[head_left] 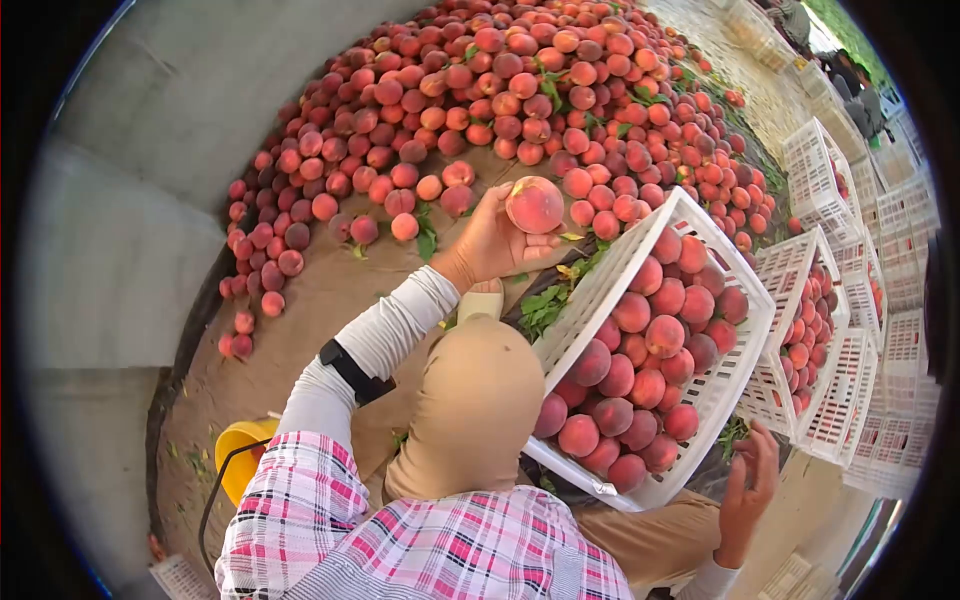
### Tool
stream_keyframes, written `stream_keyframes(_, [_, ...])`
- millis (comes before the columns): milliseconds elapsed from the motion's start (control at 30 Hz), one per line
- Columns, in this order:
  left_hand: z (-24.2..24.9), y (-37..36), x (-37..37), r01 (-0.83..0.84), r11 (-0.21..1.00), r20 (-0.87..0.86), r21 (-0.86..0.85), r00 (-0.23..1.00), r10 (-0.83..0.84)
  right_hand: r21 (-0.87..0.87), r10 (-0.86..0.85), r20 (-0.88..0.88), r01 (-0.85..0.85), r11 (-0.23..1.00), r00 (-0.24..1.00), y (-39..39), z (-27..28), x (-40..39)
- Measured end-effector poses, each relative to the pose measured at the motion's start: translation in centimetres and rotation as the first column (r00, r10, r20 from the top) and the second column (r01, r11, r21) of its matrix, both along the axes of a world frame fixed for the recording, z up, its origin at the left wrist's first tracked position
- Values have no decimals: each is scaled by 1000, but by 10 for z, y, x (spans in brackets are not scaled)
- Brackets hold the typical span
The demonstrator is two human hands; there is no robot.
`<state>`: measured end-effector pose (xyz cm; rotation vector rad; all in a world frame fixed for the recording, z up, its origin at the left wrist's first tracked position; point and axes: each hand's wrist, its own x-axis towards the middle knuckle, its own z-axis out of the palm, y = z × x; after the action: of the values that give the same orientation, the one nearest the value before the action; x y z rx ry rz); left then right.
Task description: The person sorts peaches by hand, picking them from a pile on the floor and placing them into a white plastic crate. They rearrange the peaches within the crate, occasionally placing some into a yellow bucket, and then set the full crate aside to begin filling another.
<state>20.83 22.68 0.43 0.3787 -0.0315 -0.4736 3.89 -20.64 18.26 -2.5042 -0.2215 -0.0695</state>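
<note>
My left hand [490,240] holds up a single peach [537,206], its fingers and thumb around it, between the pile and the crate. In front of me a white plastic crate [735,390] sits tilted, partly filled with red peaches [650,370]. My right hand [750,490] is beside the crate's lower right edge, with its fingers loosely bent and apart and nothing in it. Behind the crate spreads a large heap of peaches [500,90] on a brown ground sheet [330,320].
More white crates [820,185] stand along the right, some holding peaches. A yellow bucket [240,455] with a dark handle is at my left. Green leaves [545,310] lie by the crate. A grey wall [130,250] bounds the left. People [855,90] are at the far right.
</note>
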Motion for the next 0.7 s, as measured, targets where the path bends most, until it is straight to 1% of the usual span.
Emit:
stream_keyframes(33, [4,5,-12,-46,999,-64,4,997,46,-10,30,-16,-31,999,999,22,-7,7])
stream_keyframes(67, [-5,12,-21,-74,997,-82,-6,994,73,19,94,-67,-93,996,993,42,-15,13])
stream_keyframes(100, [-15,18,-26,-68,995,-65,-71,996,64,51,155,-113,-150,987,981,62,-23,20])
stream_keyframes(133, [-17,23,-31,-58,989,-39,-133,998,53,42,177,-123,-173,984,977,81,-31,27])
stream_keyframes(167, [-19,27,-37,-100,992,-97,-83,991,92,61,232,-146,-225,972,962,99,-39,34])
stream_keyframes(200, [-26,32,-40,-117,989,-102,-89,989,108,83,283,-167,-273,958,944,115,-47,42])
stream_keyframes(233, [-37,37,-42,-75,974,-59,-215,996,64,78,296,-171,-286,955,940,130,-58,53])
stream_keyframes(267, [-47,40,-43,-26,942,-7,-334,1000,25,63,328,-129,-323,944,936,144,-71,64])
stream_keyframes(300, [-50,40,-46,-42,941,-9,-336,999,42,50,365,-85,-362,931,927,155,-83,72])
stream_keyframes(367, [-55,42,-58,-281,950,-173,-133,951,257,52,406,-63,-403,914,912,175,-108,89])
stream_keyframes(400, [-74,42,-62,-300,945,-212,-130,940,269,51,422,-42,-420,906,905,188,-121,99])
stream_keyframes(433, [-86,41,-66,-336,939,-315,-69,901,299,40,445,-23,-444,895,895,195,-132,105])
stream_keyframes(467, [-104,42,-71,-361,931,-313,-58,892,327,51,469,-19,-468,882,883,200,-142,109])
stream_keyframes(533, [-141,43,-78,-361,925,-549,116,753,363,-33,495,21,-494,869,869,202,-159,115])
stream_keyframes(567, [-151,44,-80,-380,917,-551,120,743,380,-43,483,23,-482,875,875,203,-165,116])
stream_keyframes(600, [-160,46,-82,-392,905,-646,164,651,399,-38,500,20,-499,866,866,203,-168,118])
stream_keyframes(633, [-170,47,-83,-394,896,-732,204,546,407,-108,525,50,-518,848,849,203,-171,118])
stream_keyframes(700, [-187,54,-81,-416,879,-718,232,537,443,-222,556,86,-528,820,827,207,-174,116])
